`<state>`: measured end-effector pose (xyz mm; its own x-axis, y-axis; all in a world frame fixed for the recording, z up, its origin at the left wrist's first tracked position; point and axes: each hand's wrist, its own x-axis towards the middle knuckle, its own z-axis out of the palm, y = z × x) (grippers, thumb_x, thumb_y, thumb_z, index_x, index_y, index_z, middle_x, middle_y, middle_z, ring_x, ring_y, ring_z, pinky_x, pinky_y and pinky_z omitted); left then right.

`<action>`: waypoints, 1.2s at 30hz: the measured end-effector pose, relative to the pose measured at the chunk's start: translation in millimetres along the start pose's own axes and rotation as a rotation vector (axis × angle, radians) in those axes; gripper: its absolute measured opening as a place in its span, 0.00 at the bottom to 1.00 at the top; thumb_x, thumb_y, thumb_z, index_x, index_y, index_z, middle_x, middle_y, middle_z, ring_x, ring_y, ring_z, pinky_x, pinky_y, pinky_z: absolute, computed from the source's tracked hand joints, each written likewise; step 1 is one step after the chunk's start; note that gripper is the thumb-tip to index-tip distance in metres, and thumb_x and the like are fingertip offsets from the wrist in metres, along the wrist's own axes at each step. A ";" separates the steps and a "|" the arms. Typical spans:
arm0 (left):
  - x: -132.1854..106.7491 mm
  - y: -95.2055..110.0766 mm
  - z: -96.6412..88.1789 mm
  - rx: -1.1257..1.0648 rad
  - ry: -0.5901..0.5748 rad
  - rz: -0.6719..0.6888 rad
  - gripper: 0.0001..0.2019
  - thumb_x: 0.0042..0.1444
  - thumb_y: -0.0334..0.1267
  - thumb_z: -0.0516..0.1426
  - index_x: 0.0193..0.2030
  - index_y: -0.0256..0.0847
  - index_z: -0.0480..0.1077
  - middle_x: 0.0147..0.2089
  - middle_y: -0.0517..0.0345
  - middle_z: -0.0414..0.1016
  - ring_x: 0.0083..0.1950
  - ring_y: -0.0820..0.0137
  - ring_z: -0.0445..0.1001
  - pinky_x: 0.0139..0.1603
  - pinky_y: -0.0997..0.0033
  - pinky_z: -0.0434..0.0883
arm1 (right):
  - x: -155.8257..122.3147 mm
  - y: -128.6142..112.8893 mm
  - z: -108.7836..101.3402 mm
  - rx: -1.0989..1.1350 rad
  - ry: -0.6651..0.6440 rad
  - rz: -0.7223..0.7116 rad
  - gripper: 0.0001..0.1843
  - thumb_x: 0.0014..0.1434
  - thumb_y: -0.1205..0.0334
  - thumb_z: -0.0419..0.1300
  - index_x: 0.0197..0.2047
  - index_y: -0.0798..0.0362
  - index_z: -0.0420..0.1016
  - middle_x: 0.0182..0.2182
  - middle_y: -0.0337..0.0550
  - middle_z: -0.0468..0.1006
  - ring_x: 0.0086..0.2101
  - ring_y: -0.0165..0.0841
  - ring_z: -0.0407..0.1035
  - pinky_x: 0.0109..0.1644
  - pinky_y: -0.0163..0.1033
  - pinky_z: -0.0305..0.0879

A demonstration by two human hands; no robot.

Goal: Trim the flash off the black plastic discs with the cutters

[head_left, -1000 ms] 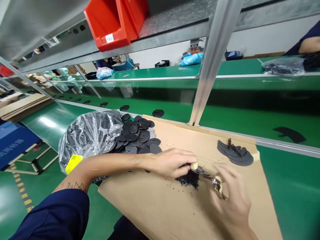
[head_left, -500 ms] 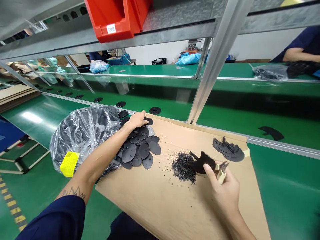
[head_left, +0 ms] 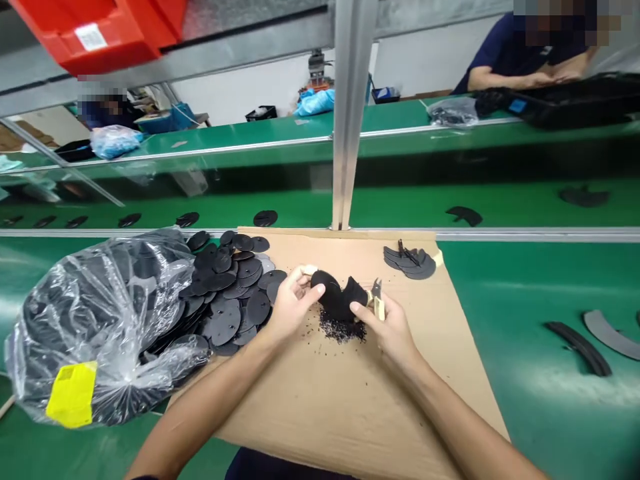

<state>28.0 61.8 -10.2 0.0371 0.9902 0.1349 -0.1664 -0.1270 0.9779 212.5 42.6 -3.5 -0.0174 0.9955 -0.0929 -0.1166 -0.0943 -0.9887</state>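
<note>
My left hand [head_left: 290, 303] pinches the left edge of a black plastic disc [head_left: 334, 298] held over a cardboard sheet [head_left: 360, 393]. My right hand [head_left: 387, 327] grips the same disc's right side and also holds small cutters [head_left: 377, 301] with pale handles. Black trimmings [head_left: 343, 328] lie in a small heap right under the disc. A loose pile of black discs [head_left: 230, 287] spreads just left of my left hand.
A clear plastic bag of discs [head_left: 95, 320] with a yellow label lies at the left. A small stack of discs [head_left: 410, 261] sits at the cardboard's far right corner. Black parts ride the green conveyor [head_left: 525, 200]. An upright metal post [head_left: 347, 113] rises behind. Another person [head_left: 520, 57] works opposite.
My left hand came back from the disc pile and took hold of the disc in front of me. The right hand moved left with disc and cutters. The view swung right.
</note>
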 end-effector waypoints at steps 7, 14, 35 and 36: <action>-13.7 -6.0 -7.2 0.025 -0.125 -0.168 0.23 0.53 0.48 0.69 0.49 0.39 0.68 0.39 0.58 0.76 0.27 0.79 0.72 0.26 0.80 0.71 | -9.7 6.1 -5.2 0.039 -0.089 0.045 0.22 0.49 0.47 0.73 0.41 0.52 0.78 0.35 0.43 0.81 0.36 0.38 0.75 0.43 0.43 0.73; -20.7 -4.2 -9.3 0.275 -0.009 0.068 0.15 0.57 0.42 0.66 0.46 0.39 0.70 0.33 0.62 0.73 0.35 0.75 0.74 0.39 0.77 0.74 | -13.2 8.9 -4.6 -0.065 -0.068 0.064 0.19 0.51 0.49 0.72 0.37 0.51 0.74 0.29 0.37 0.74 0.30 0.32 0.66 0.36 0.37 0.65; -31.0 -7.7 -6.0 0.536 -0.033 0.195 0.13 0.62 0.41 0.62 0.51 0.40 0.71 0.46 0.52 0.77 0.47 0.67 0.77 0.48 0.70 0.75 | -18.8 1.5 -1.8 -0.099 -0.122 0.076 0.23 0.50 0.43 0.73 0.36 0.50 0.71 0.26 0.34 0.67 0.27 0.29 0.60 0.30 0.35 0.60; -31.3 -8.5 -5.5 0.490 -0.037 0.161 0.14 0.63 0.41 0.62 0.52 0.41 0.70 0.49 0.51 0.77 0.50 0.66 0.77 0.50 0.69 0.75 | -18.8 0.9 -1.7 -0.106 -0.127 0.071 0.23 0.50 0.42 0.73 0.36 0.50 0.71 0.26 0.34 0.66 0.26 0.29 0.59 0.30 0.35 0.60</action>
<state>22.8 32.3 -23.6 0.0857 0.9541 0.2868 0.3077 -0.2992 0.9032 214.4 23.8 -2.8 -0.1478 0.9770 -0.1537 -0.0054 -0.1562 -0.9877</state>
